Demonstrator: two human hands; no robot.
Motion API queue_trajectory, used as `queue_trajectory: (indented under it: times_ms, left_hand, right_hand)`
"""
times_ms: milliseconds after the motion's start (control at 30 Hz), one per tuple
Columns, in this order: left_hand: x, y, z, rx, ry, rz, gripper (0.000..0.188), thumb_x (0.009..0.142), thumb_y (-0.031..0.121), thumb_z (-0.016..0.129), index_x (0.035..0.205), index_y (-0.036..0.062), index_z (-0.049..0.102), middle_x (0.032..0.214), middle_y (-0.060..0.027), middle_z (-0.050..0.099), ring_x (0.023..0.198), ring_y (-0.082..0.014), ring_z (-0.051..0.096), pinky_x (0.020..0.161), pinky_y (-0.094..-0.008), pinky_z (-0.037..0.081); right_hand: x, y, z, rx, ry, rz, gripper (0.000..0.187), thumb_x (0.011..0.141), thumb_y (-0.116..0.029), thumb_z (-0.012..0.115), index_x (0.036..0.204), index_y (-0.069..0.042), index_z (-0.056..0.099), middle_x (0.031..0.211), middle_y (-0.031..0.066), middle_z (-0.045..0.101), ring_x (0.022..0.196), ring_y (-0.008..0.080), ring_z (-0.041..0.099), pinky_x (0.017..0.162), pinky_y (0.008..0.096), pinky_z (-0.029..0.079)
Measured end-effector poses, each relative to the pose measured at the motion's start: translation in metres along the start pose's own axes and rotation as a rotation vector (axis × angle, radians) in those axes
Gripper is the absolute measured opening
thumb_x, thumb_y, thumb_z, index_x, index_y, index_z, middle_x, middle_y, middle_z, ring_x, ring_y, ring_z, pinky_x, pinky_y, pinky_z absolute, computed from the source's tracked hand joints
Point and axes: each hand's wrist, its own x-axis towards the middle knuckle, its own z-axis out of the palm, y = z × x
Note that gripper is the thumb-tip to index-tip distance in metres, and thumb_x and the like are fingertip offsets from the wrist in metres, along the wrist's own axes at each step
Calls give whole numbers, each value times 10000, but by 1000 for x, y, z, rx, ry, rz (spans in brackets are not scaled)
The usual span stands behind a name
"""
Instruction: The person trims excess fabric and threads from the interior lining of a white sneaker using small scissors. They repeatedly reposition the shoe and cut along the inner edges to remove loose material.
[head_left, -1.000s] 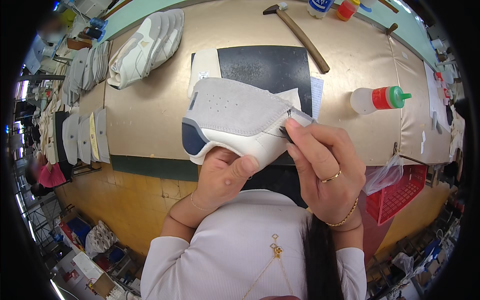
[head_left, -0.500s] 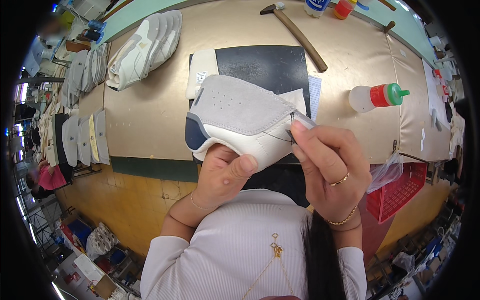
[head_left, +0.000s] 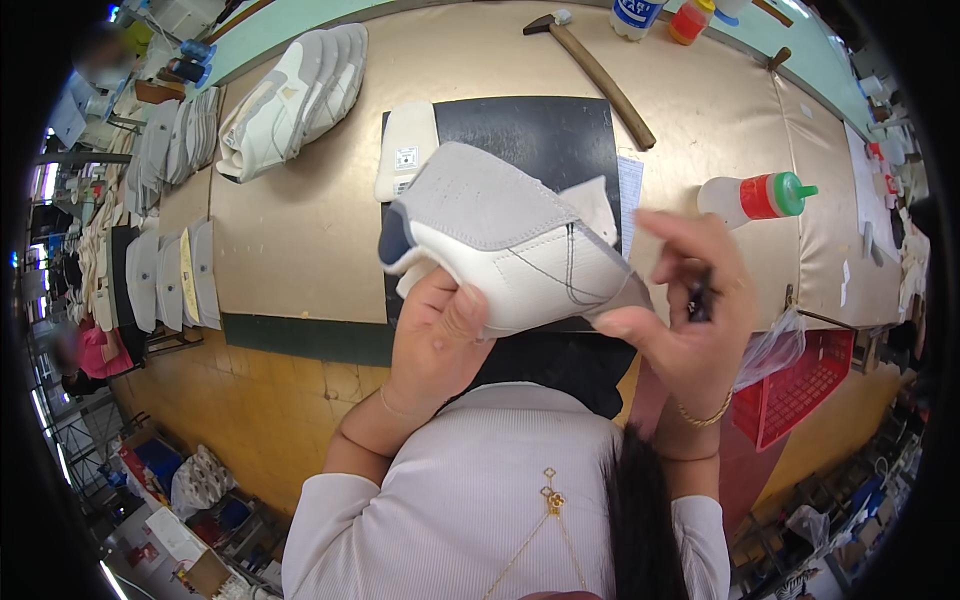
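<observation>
My left hand (head_left: 440,320) is closed on a shoe upper (head_left: 550,275) of white leather and grey suede with a dark blue patch, its thumb on the near side and its fingers hidden inside. Loose dark threads loop across the upper's white right side. My right hand (head_left: 700,305) is at the upper's right end, thumb against or very close to its lower corner, index finger stretched out and blurred. Its other fingers curl round a small dark object (head_left: 700,300) that is too blurred to name. Under the upper lies a black mat (head_left: 530,120) with a pale padded tongue piece (head_left: 408,140) on it.
A hammer (head_left: 605,90) lies behind the mat. A glue bottle with a green cap (head_left: 757,197) lies on its side at right. Stacked shoe uppers (head_left: 295,100) are at the back left. A red crate (head_left: 795,385) stands below the table's right edge.
My right hand has let go of the upper's edge strip and moved right, fingers spreading. The upper has turned and tilted in my left hand, showing more of its white side.
</observation>
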Motion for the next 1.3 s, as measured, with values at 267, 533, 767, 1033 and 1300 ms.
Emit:
queue_trajectory:
  times_ms: [267, 533, 767, 1033, 1300]
  left_hand:
    - [26, -10, -18, -280, -40, -52, 599, 1016, 411, 532, 1373, -65, 466, 1315, -149, 583, 1197, -218, 588, 1021, -377, 482]
    - [28, -3, -13, -86, -30, -78, 425, 931, 99, 683, 1302, -67, 559, 1215, -126, 646, 1099, -170, 617, 974, -321, 498]
    - [27, 2, -7, 10, 57, -8, 379, 918, 39, 689, 1272, -62, 598, 1129, -109, 685, 998, -151, 653, 879, -280, 556]
    - [27, 1, -14, -29, 38, 4, 358, 971, 88, 629, 1310, -19, 586, 1142, -102, 682, 967, -126, 670, 803, -258, 598]
    - [29, 7, -12, -110, 57, -16, 347, 994, 122, 601, 1305, -29, 565, 1089, -94, 688, 921, -122, 685, 771, -243, 606]
  right_hand:
    - [1, 40, 10, 396, -291, 163, 184, 918, -166, 714, 969, 6, 676, 781, -12, 600, 629, 32, 442, 557, 202, 355]
    - [-6, 55, 12, 788, -57, 370, 225, 964, -183, 663, 1044, 26, 637, 903, 55, 690, 773, 80, 620, 705, 226, 500]
    - [-8, 61, 13, 881, -29, 407, 205, 978, -180, 642, 1047, 11, 610, 930, 59, 689, 790, 85, 633, 721, 230, 509]
    - [-8, 61, 17, 997, -12, 511, 146, 996, -163, 612, 1029, -24, 578, 885, 19, 663, 738, 35, 602, 645, 194, 485]
    - [-7, 69, 12, 1031, -91, 521, 156, 992, -180, 623, 1020, -32, 585, 869, 7, 659, 722, 26, 593, 624, 184, 472]
